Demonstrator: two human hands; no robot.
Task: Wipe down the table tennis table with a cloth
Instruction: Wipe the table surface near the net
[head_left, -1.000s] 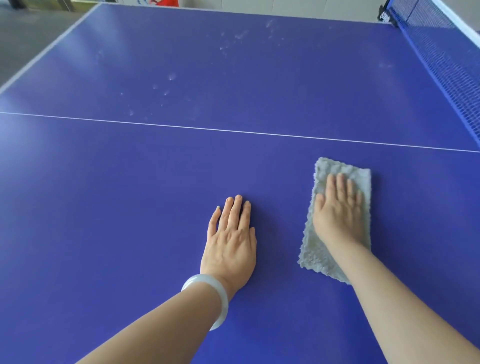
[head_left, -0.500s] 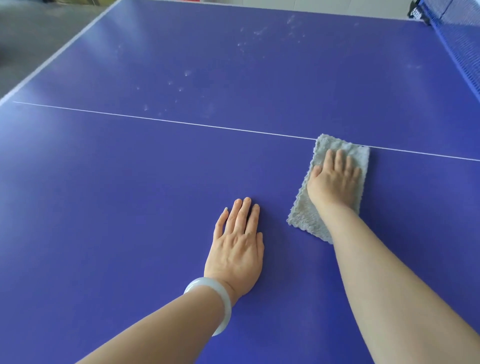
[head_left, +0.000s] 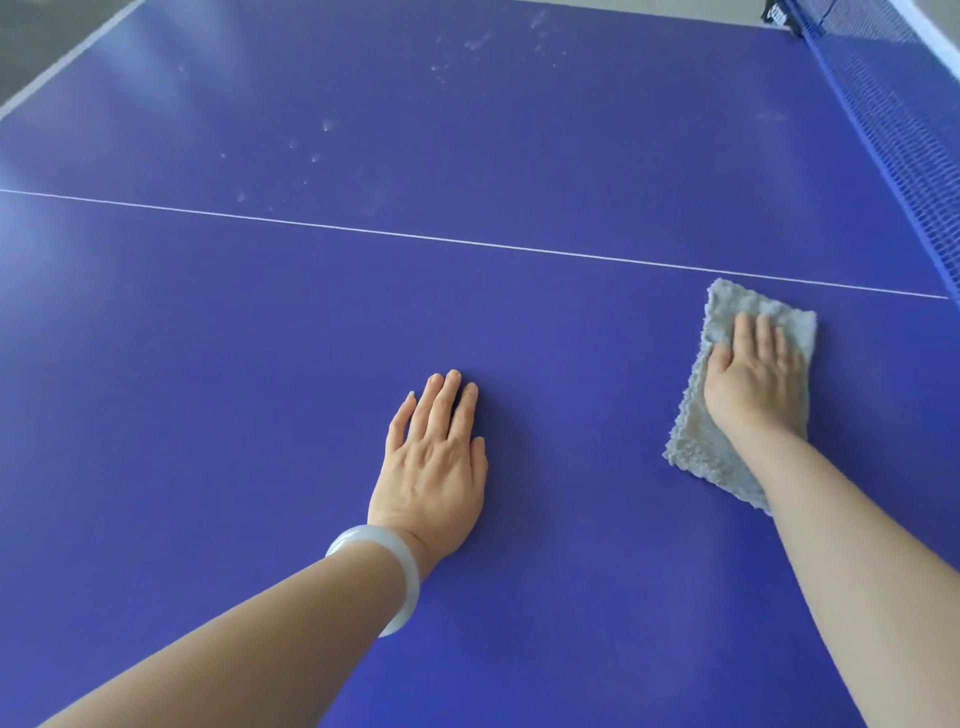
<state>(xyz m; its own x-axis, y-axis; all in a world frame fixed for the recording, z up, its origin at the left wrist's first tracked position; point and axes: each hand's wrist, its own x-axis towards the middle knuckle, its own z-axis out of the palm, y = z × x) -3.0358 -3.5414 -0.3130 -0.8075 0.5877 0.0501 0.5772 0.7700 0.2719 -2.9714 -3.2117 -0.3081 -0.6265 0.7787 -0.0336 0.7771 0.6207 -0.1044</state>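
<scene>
While specks (head_left: 313, 158) dot the blue table (head_left: 208, 364), left grip (head_left: 434, 467) flat-fingered, empty; right grip (head_left: 753, 379) flat-fingered on grey cloth (head_left: 698, 449).

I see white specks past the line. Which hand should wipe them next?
Probably the right hand: it presses the grey cloth flat, close to the white line. The left hand lies bare on the table.

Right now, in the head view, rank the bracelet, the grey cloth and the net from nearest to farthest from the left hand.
1. Bracelet: on the wrist of the left hand.
2. Grey cloth: to its right, under the right hand.
3. Net: far right, beyond the cloth.
</scene>
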